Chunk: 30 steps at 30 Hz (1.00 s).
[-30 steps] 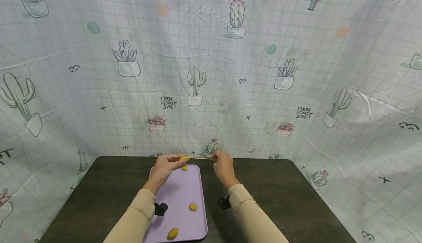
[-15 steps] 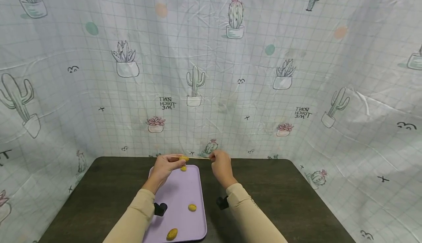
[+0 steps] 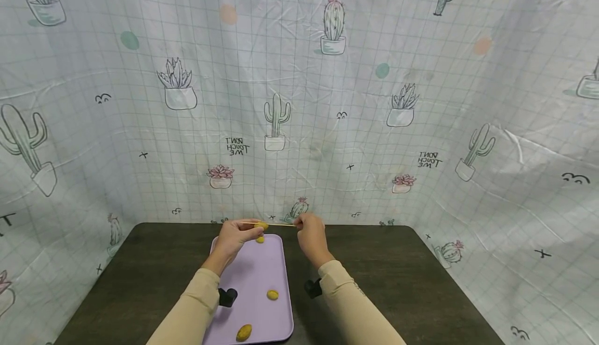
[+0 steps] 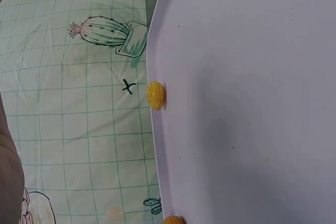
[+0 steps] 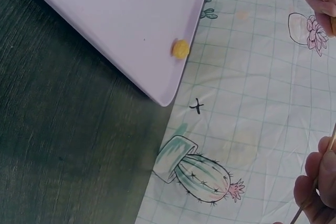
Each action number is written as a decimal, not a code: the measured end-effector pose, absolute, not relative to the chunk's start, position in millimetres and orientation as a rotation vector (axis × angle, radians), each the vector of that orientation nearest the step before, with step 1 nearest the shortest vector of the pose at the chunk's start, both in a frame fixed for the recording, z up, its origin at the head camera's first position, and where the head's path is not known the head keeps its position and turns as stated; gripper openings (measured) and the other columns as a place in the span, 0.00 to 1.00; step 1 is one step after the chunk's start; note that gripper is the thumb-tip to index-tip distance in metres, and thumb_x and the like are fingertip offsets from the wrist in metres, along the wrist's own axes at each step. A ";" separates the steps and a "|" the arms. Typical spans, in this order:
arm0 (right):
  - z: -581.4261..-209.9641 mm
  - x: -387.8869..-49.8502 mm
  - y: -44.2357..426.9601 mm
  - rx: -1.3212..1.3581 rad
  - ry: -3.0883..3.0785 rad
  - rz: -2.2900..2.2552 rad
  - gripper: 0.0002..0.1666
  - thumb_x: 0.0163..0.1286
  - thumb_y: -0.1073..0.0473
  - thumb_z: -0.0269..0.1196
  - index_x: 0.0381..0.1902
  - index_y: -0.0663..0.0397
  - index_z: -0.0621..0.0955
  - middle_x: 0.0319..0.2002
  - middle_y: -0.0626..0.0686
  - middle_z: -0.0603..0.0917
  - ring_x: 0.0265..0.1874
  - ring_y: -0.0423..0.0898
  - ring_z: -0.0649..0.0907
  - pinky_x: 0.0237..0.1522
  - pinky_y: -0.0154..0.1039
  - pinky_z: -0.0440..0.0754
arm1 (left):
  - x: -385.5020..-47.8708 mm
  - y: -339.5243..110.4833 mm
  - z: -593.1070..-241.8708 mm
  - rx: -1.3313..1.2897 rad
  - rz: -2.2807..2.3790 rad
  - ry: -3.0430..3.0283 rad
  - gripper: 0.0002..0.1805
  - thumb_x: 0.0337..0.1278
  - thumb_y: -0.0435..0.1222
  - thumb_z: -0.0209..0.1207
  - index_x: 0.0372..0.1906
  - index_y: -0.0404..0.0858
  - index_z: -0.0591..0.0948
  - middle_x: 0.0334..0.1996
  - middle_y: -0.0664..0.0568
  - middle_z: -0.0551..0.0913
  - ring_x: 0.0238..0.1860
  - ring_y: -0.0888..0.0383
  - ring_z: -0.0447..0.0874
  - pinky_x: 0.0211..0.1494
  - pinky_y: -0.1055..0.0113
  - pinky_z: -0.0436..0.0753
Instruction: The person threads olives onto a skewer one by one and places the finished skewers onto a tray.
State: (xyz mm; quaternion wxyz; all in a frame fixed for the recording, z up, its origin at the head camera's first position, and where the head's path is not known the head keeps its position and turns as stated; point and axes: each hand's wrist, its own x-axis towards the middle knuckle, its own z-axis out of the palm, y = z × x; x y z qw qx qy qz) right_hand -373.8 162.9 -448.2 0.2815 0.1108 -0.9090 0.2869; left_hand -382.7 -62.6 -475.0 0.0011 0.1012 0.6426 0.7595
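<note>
**A yellow piece and a thin stick held between two hands**

The left hand (image 3: 234, 239) and the right hand (image 3: 312, 237) are raised at the far end of a lilac tray (image 3: 257, 267), facing each other. The fingers of the left hand are narrowed about the held yellow piece (image 3: 261, 226), which lies between thumb and fingers, above the tray's far rim. The fingers of the right hand are drawn together on the thin stick (image 3: 282, 225), gripping it to the right of the tray. The stick lies nearly level and reaches from the right hand to the held piece; whether it pierces the piece or passes alongside cannot be told at this size.

Three other yellow pieces show on the tray in the head view: the far piece (image 3: 260, 239), close to the far rim and just below the held one; the middle piece (image 3: 273, 295), near the right rim; and the near piece (image 3: 244, 333), the largest in appearance, toward the near end. The right wrist view shows a corner piece (image 5: 180, 49) beside a rim. The tray rests on a dark counter (image 3: 374, 277), backed by a curtain (image 3: 318, 85) printed with potted cacti. Pale sleeves (image 3: 187, 303) cover both forearms.
</note>
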 end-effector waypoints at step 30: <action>-445.8 -372.9 155.0 0.311 -2.427 0.723 0.19 0.52 0.84 0.61 0.24 0.55 0.85 0.27 0.51 0.84 0.33 0.52 0.84 0.38 0.51 0.82 | -382.9 -58.7 -472.4 0.351 2.372 1.998 0.15 0.55 0.28 0.72 0.48 0.28 0.87 0.37 0.41 0.90 0.37 0.53 0.90 0.46 0.60 0.87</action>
